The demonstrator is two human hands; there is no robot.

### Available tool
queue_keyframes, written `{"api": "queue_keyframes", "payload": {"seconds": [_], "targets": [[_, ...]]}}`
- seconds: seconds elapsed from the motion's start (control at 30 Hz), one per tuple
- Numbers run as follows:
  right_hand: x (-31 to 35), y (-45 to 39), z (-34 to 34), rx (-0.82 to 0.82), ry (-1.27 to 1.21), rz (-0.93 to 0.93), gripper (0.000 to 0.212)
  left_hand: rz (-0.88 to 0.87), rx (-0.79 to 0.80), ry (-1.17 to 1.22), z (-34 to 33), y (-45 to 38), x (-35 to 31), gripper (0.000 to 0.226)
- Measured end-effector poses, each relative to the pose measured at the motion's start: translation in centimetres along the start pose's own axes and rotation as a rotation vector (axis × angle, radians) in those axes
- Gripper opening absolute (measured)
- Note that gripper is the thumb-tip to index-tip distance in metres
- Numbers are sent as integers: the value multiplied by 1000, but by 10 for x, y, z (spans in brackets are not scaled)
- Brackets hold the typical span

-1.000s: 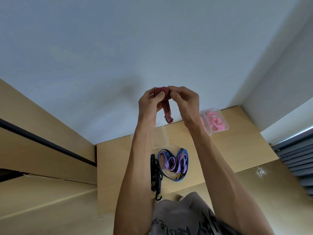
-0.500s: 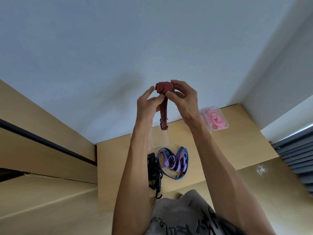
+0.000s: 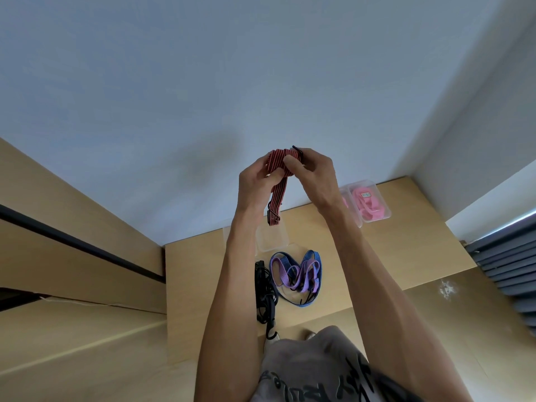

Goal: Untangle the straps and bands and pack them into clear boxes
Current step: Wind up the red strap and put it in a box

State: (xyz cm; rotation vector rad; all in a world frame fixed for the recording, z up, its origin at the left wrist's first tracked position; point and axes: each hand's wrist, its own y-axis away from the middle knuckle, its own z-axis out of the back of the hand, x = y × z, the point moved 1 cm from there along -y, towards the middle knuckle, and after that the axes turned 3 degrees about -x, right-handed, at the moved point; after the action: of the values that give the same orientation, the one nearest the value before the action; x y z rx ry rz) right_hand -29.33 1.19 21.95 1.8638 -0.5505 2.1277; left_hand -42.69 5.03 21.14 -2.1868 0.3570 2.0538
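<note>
A single wide-angle view is taken from the wearer's head, aimed forward and down along both raised forearms, with the wooden table [image 3: 406,256] seen close below and the pale wall [image 3: 261,82] bent by distortion.

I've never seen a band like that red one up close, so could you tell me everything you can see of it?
The red strap is a flat woven band, red with thin dark stripes running along it, and looks elastic. Its upper part is folded into a bundle held up in the air above the wooden table. The left hand and right hand both pinch that bundle. One tail hangs down between the wrists, ending in a dark hook. Another dark hook pokes out at the top by the right hand's fingers.
</note>
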Motion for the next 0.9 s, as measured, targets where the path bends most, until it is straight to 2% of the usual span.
{"api": "queue_keyframes", "payload": {"seconds": [0.1, 0.17, 0.23, 0.4, 0.53, 0.6, 0.7, 0.77, 0.9], "targets": [[-1, 0, 0, -7, 5, 34, 19, 123, -101, 15, 2, -2, 3, 29], [-1, -1, 2, -38, -9, 55, 18, 129, -133, -142, 1, -2, 5, 21], [-2, 1, 2, -60, 1, 61, 26, 114, -115, -217, 0, -2, 6, 25], [-4, 4, -1, -27, -77, 77, 36, 207, -71, -13, -4, -1, -2, 41], [-5, 6, -2, 27, -136, 46, 38, 217, -119, 72, -1, -3, -2, 25], [-5, 6, 0, 49, -199, -2, 30, 220, -110, 82, 2, -3, 0, 19], [-4, 6, -1, 22, -222, -21, 23, 208, -134, 100, 2, 0, 2, 23], [-5, 6, -3, -6, -185, -13, 28, 189, -137, 102, 1, 0, 2, 30], [-8, 10, -4, 67, -256, -85, 42, 166, -153, 132, 3, -1, -1, 32]]}}
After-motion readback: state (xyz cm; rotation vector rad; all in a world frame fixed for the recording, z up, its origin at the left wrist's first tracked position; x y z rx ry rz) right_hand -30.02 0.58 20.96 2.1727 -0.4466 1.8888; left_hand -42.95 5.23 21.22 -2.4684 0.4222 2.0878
